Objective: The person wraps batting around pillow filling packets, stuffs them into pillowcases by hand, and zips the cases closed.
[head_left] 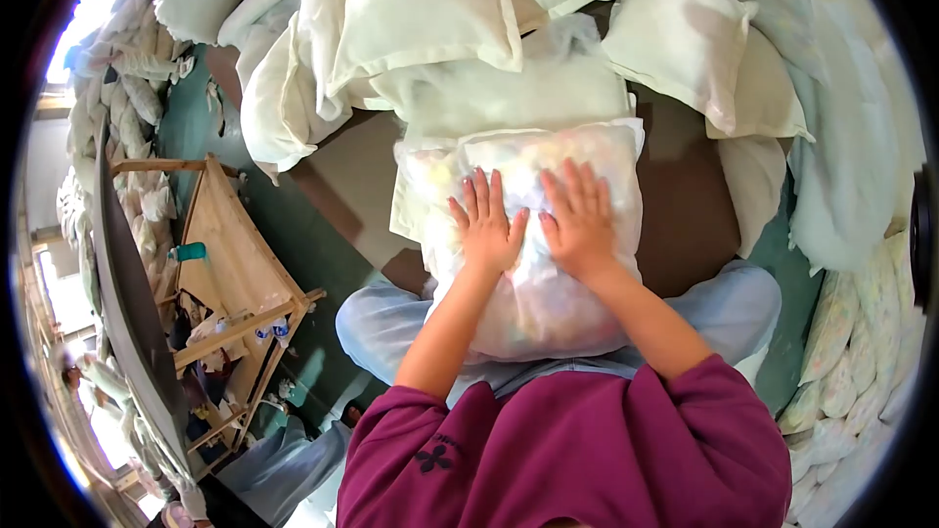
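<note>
White pillows (421, 15) on brown mat (685, 215)

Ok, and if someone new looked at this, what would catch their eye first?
Probably the left hand and right hand, spread on a puffy white pillow at the centre, pastel colours showing through its cover. Next might come the maroon top at the bottom of the view, then the plain pale pillows heaped along the top.

Plum top (567, 450), seemingly denim trousers (729, 308)
</note>
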Available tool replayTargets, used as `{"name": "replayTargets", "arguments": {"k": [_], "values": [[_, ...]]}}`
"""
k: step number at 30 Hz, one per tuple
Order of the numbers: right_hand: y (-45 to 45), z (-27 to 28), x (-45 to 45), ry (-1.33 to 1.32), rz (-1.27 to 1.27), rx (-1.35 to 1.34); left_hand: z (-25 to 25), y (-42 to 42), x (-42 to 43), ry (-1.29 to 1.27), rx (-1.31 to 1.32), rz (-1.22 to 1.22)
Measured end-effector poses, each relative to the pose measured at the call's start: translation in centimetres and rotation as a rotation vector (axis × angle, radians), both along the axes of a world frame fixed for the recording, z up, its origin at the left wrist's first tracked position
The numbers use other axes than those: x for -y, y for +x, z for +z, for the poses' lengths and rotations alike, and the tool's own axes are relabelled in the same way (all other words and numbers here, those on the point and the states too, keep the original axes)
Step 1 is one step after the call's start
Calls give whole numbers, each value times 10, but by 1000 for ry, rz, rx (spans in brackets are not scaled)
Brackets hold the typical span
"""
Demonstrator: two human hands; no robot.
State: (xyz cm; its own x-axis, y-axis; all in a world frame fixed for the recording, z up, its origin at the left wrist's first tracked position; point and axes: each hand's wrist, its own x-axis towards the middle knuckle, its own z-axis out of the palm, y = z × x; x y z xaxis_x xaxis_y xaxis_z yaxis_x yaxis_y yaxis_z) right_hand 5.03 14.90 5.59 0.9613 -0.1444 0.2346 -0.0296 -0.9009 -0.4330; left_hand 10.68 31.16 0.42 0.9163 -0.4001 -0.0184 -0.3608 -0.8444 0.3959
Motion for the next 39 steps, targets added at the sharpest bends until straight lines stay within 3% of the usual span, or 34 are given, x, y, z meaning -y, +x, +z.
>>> {"name": "replayTargets", "arguments": {"k": [2, 5, 8, 10, 13, 15, 18, 21, 26, 29, 32, 36, 39], "values": [[19, -49, -9, -39, -33, 50, -16, 17, 2, -6, 14, 26], [42, -27, -10, 40, -27, 59, -17, 30, 0, -51, 1, 41], [70, -9, 20, 175, 85, -169, -27, 32, -1, -60, 43, 42], [117, -30, 61, 303, 97, -19, -30, 35, 1, -66, 57, 46], [195, -25, 90, -194, 60, 331, -26, 32, 0, -73, 46, 59], [225, -49, 106, -368, 192, 356, -28, 31, 0, -72, 60, 59], [252, -51, 128, -338, 284, 495, -24, 31, -1, -71, 43, 65], [219, 18, 116, 261, 231, -45, -26, 30, -2, -75, 67, 79], [100, 82, 80, 509, 323, 45, -17, 25, -3, -107, 100, 62], [61, 97, 73, 386, 446, -42, 2, 19, -2, -180, 128, 65], [64, 78, 78, 248, 315, -53, 26, 4, -1, -208, 231, 15], [109, 19, 86, -281, 218, 120, 75, -28, 10, -102, 344, -144], [150, -14, 91, -585, 246, 109, 91, -54, 24, -168, 11, -128]]}}
